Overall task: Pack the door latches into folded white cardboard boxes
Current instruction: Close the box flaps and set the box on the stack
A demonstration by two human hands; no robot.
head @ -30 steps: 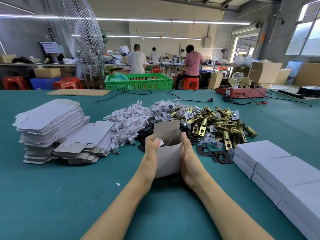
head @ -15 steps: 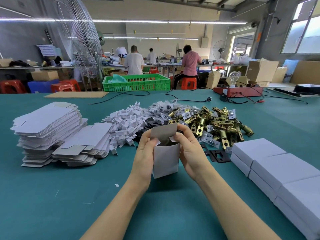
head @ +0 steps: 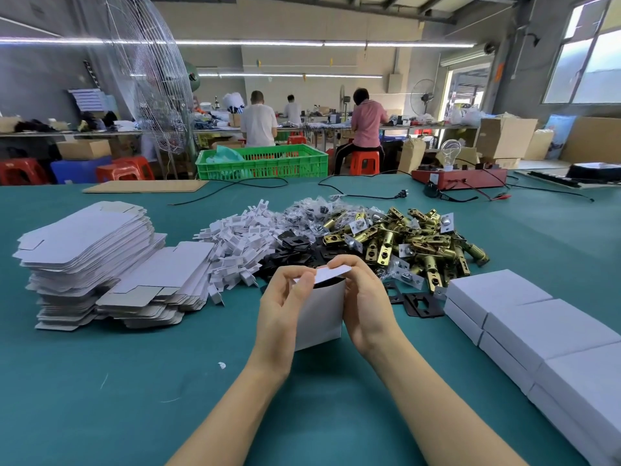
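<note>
A thin white box (head: 321,314) is stood upright on the counter (head: 134,381), its top flap pinched by the left hand (head: 285,297) and right hand (head: 364,297). Light, easily creased card is judged best gripped at the edges.

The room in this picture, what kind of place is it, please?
Most likely a small factory packing workshop. A pile of brass door latches and stacks of flat box blanks lie on a large green table, and other workers sit at benches behind.
</note>
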